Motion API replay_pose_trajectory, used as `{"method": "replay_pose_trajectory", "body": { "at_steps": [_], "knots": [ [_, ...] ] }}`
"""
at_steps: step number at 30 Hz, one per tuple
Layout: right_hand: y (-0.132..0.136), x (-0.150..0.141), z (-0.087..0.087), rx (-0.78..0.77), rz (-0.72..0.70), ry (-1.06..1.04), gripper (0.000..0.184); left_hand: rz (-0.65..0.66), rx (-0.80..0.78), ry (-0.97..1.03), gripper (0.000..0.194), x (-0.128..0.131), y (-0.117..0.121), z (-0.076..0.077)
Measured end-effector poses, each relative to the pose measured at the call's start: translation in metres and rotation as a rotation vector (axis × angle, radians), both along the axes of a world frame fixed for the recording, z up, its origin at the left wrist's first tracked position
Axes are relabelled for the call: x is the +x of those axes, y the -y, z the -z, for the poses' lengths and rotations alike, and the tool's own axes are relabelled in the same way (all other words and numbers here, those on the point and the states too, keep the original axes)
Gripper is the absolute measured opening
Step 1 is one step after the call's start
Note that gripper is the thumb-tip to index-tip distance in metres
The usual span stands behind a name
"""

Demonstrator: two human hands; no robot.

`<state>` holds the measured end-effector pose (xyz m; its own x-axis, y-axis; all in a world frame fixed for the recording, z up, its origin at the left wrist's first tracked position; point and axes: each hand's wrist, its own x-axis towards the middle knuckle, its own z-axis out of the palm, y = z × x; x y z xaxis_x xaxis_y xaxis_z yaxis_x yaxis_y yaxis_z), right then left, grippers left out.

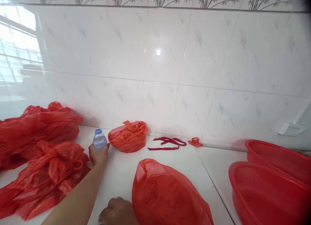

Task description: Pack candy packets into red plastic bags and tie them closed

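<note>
At the far left, a heap of red plastic bags lies on the white table, against the tiled wall. The thin plastic is loosely bunched, and I cannot tell what is inside. In front of it lies a crumpled red bag, its loops bunched on top.

Just right of these, on the far side of the table, stands a clear plastic bottle with a blue cap, upright or nearly so. The left hand is wrapped around its lower part, hiding that section; any print there cannot be read, and the contents are unclear. The hands are well apart.

Beside the bottle, a bowl-shaped red bag holds crumpled red plastic. Nearer the bottom edge, the right hand has its fingers curled, partly cut off by the frame; I cannot tell whether it grips anything. Next to it swells a large red bag with indistinct contents.

Behind that, a dark red strap lies in loose bends, then a small red scrap. At the right, two red baskets sit one behind the other, below a white socket strip.
</note>
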<state>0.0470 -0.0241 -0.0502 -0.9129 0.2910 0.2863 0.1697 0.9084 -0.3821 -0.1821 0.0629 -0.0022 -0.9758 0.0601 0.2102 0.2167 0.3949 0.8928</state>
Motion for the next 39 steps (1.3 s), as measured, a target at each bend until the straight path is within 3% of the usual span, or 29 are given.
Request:
{"method": "replay_pose_trajectory", "body": {
  "at_steps": [5,12,17,21,25,31,35,39],
  "knots": [
    [-0.003,0.022,-0.009,0.047,0.167,-0.103,0.015,0.055,0.054,0.003,0.065,0.017,0.019,0.005],
    [0.014,0.045,-0.006,0.024,0.176,-0.087,0.033,0.166,0.133,0.012,0.061,0.038,0.043,0.009],
    [0.025,0.051,-0.009,0.053,0.184,-0.060,0.038,0.320,0.228,0.031,0.057,0.063,0.064,0.010],
    [0.027,0.049,-0.034,-0.008,0.227,-0.174,0.034,0.489,0.304,0.032,0.052,0.087,0.090,0.011],
    [0.024,0.044,-0.075,0.013,0.318,-0.424,0.033,0.636,0.321,0.057,0.052,0.106,0.117,0.013],
    [0.014,0.043,-0.129,0.014,0.440,-0.467,0.051,0.808,0.310,0.124,0.050,0.132,0.138,0.014],
    [0.013,0.049,-0.143,0.059,0.389,-0.363,0.048,0.990,0.308,0.036,0.047,0.150,0.147,0.009],
    [0.016,0.060,-0.149,0.111,0.347,-0.340,0.024,1.266,0.326,0.023,0.049,0.163,0.159,0.005]
  ]
}}
